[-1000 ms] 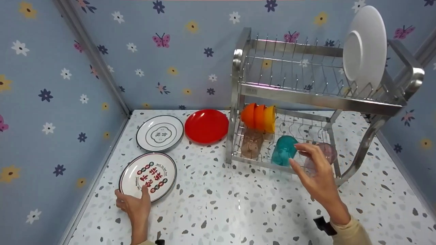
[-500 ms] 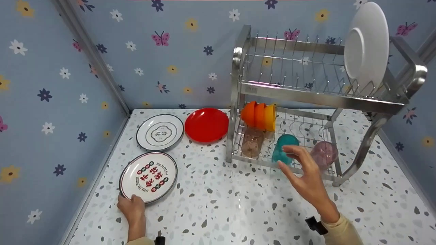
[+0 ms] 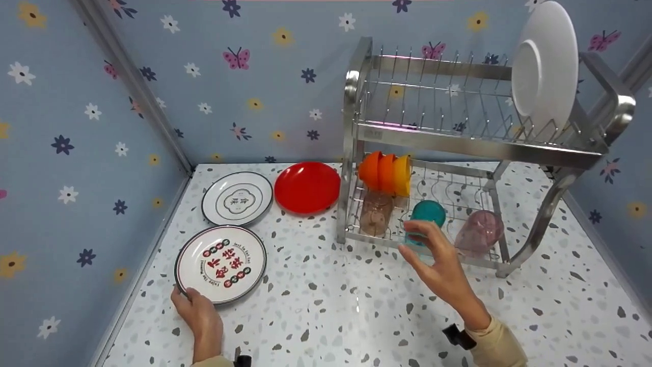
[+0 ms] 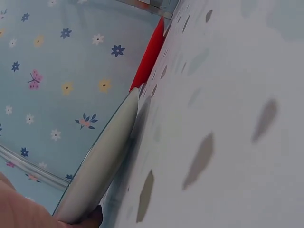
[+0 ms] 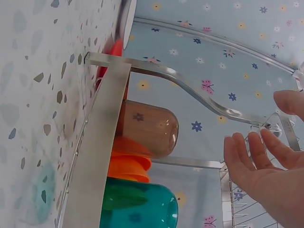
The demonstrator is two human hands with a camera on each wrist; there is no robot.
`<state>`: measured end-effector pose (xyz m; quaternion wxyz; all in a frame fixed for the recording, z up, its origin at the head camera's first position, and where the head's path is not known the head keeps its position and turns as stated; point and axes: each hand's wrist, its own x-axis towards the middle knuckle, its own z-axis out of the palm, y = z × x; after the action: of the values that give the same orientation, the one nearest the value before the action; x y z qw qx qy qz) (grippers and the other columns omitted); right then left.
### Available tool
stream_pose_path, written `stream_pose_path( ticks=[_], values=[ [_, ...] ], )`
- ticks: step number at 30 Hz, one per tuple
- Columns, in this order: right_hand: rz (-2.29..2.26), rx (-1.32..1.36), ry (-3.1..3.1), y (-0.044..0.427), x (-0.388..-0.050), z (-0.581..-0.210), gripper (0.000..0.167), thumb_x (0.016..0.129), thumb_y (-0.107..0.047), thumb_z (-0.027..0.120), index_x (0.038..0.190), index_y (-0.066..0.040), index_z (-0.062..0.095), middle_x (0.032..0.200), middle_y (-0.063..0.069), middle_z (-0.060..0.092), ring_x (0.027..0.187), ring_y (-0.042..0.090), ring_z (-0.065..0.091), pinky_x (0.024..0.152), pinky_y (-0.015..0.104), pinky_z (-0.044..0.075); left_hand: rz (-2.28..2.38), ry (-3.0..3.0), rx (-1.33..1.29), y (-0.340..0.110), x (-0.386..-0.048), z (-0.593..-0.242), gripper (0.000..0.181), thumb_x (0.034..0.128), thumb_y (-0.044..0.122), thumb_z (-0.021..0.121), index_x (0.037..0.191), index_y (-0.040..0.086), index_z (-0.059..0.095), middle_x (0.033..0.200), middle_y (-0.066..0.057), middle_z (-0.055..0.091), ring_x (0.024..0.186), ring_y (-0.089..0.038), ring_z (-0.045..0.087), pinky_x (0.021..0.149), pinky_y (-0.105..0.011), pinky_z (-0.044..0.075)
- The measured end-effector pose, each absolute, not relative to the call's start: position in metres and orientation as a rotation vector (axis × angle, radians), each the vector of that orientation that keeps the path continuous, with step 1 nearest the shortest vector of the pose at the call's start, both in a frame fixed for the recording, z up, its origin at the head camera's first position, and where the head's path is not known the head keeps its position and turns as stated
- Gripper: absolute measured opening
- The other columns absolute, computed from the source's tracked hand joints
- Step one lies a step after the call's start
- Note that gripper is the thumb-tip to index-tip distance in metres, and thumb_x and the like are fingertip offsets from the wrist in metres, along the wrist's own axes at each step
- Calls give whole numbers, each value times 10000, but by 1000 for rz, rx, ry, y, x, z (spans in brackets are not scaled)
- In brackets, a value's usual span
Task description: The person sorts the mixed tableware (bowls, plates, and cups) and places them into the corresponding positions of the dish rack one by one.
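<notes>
My left hand (image 3: pixel 200 317) pinches the near-left rim of a white plate (image 3: pixel 191 265) with red lettering and a dark edge. In the left wrist view that plate (image 4: pixel 102 156) is tilted, its near edge off the table, with the thumb above and a fingertip below. My right hand (image 3: pixel 444 272) hangs in the air in front of the rack's lower tier, fingers apart and gently bent, holding nothing. Behind its fingertips lies a teal glass (image 3: pixel 429 213). The right wrist view shows the hand (image 5: pixel 270 166) apart from the teal glass (image 5: pixel 142 204) and the brown glass (image 5: pixel 149 128).
A white plate (image 3: pixel 214 201) and a red plate (image 3: pixel 307 188) lie at the back left. The two-tier metal rack (image 3: pixel 479 145) bears a large white plate (image 3: pixel 558 66) on top; orange and yellow bowls (image 3: pixel 403 176), a brown glass (image 3: pixel 376 214) and a pink glass (image 3: pixel 480 233) are below.
My left hand has closed on the lettered plate's rim, and the near edge has risen slightly. My right hand has moved left and a little toward me, still empty.
</notes>
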<state>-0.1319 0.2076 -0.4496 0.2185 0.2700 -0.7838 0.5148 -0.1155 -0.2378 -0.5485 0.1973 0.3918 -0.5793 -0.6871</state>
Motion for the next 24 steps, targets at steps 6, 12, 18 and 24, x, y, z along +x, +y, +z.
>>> stream_pose_path(
  ticks=[6, 12, 18, 24],
  values=[
    [1509, 730, -2205, 199, -134, -452, 472, 927, 38, 724, 1366, -58, 580, 1311, 86, 593, 1208, 312, 590, 1041, 332, 498, -1937, -1588, 1063, -232, -114, -546, 548, 1130, 267, 168, 1652, 129, 77, 1698, -80, 190, 1537, -139, 223, 1199, -211, 225],
    [1536, 703, -2204, 188, -137, -454, 466, 906, 73, 729, 1339, -24, 586, 1284, 80, 600, 1179, 254, 605, 1004, 408, 525, -1986, -1576, 939, -220, -111, -535, 534, 1131, 271, 173, 1636, 107, 116, 1676, -107, 253, 1518, -149, 288, 1169, -197, 288],
    [1598, 682, -2206, 182, -139, -457, 463, 904, 80, 726, 1335, -7, 582, 1287, 94, 597, 1182, 255, 617, 998, 463, 524, -2012, -1593, 839, -210, -109, -524, 537, 1130, 289, 180, 1626, 91, 124, 1657, -115, 295, 1509, -166, 320, 1153, -202, 323],
    [1672, 694, -2219, 175, -140, -458, 447, 941, -2, 725, 1359, -64, 580, 1304, 30, 609, 1198, 246, 639, 1020, 403, 518, -2080, -1614, 712, -198, -104, -519, 530, 1137, 271, 209, 1620, 68, 137, 1651, -133, 303, 1516, -200, 309, 1165, -218, 312]
  ],
)
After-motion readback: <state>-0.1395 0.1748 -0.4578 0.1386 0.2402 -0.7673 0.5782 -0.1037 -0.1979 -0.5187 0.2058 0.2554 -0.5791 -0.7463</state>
